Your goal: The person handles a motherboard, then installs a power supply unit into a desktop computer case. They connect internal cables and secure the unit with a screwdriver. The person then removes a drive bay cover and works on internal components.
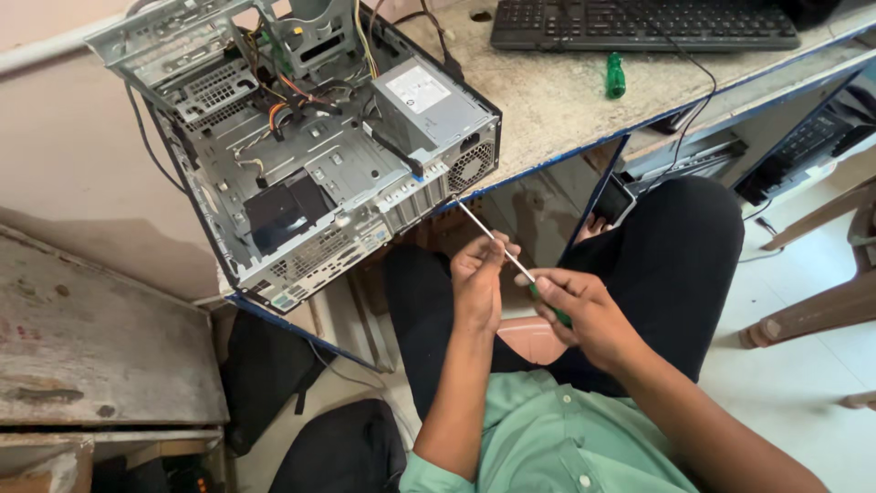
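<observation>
An open desktop computer case (301, 146) lies on its side on a speckled desk (557, 100), its rear panel hanging over the front edge. My right hand (579, 306) grips the green handle of a long screwdriver (493, 239). Its metal shaft runs up and left, with the tip at the rear corner of the case below the grey power supply (429, 105). My left hand (479, 274) pinches the shaft about halfway along. Both hands hover above my lap in black trousers.
A black keyboard (639, 23) lies at the back of the desk, with a small green screwdriver (616, 75) in front of it. A worn wooden surface (91, 338) sits at the left. A wooden chair leg (821, 310) stands at the right.
</observation>
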Action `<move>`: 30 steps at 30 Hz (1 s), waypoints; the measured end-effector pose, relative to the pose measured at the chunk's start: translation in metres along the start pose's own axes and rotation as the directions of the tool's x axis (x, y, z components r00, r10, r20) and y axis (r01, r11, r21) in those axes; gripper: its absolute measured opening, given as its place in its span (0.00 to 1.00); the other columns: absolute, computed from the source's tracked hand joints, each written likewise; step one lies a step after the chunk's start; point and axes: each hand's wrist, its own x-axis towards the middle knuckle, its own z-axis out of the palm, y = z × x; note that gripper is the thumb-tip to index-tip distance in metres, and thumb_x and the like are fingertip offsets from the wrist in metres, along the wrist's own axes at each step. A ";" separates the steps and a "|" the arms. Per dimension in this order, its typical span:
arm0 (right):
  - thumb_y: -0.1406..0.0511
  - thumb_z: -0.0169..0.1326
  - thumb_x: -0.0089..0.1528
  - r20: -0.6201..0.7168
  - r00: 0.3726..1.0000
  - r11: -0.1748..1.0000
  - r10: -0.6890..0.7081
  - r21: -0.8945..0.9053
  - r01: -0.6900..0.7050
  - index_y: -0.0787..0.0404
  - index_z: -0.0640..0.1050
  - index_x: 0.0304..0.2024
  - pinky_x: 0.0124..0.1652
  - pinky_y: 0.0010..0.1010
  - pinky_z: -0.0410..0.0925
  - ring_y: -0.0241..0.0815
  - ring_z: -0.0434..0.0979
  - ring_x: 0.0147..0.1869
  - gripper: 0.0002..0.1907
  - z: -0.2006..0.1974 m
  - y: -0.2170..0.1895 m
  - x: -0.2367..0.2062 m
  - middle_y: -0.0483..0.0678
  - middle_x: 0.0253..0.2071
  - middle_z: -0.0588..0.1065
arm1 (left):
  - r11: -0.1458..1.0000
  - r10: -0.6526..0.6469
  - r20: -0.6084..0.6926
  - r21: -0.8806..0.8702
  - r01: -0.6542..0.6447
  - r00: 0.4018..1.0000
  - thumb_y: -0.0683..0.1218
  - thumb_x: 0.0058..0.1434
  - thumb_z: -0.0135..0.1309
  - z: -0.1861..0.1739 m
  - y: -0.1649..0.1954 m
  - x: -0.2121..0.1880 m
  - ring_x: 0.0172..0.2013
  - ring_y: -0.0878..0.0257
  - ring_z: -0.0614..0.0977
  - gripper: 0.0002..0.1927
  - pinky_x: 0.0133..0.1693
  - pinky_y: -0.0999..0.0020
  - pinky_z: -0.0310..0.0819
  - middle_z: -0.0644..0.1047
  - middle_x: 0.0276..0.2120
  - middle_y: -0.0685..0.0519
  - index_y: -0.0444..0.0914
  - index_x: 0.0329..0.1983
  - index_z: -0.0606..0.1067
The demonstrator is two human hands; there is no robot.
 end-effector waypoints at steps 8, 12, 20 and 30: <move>0.57 0.47 0.72 0.082 0.985 0.988 -0.151 0.002 0.151 0.64 0.80 0.51 0.22 0.20 0.52 0.25 0.55 0.22 0.18 -0.012 0.031 0.012 0.35 0.22 0.62 | 0.990 0.041 -0.046 0.140 -0.034 0.998 0.45 0.65 0.62 0.005 0.003 -0.005 0.35 0.67 0.77 0.13 0.43 0.73 0.72 0.82 0.36 0.47 0.29 0.45 0.79; 0.56 0.47 0.70 0.164 0.986 0.977 0.040 0.199 -0.073 0.64 0.80 0.48 0.20 0.21 0.49 0.27 0.54 0.19 0.19 -0.046 0.060 0.037 0.37 0.20 0.63 | 0.981 0.035 -0.054 0.194 -0.023 0.998 0.46 0.66 0.61 0.003 -0.002 -0.002 0.34 0.68 0.77 0.13 0.40 0.74 0.72 0.82 0.37 0.48 0.29 0.45 0.79; 0.58 0.41 0.75 -0.007 0.914 0.898 -0.406 0.184 0.400 0.62 0.72 0.53 0.30 0.24 0.61 0.32 0.64 0.29 0.16 -0.001 0.164 0.055 0.40 0.29 0.67 | 0.833 -0.098 0.030 0.549 0.066 0.995 0.46 0.68 0.58 0.013 -0.001 -0.011 0.35 0.67 0.76 0.14 0.39 0.71 0.70 0.84 0.39 0.45 0.29 0.47 0.81; 0.66 0.68 0.61 -0.076 0.233 0.172 -0.970 -0.888 0.426 0.62 0.78 0.37 0.40 0.47 0.67 0.58 0.75 0.40 0.10 -0.131 -0.012 0.153 0.55 0.34 0.74 | 0.231 0.196 0.603 0.738 -0.634 0.773 0.43 0.64 0.56 0.100 0.086 -0.026 0.64 0.45 0.76 0.21 0.66 0.55 0.66 0.76 0.61 0.44 0.35 0.60 0.75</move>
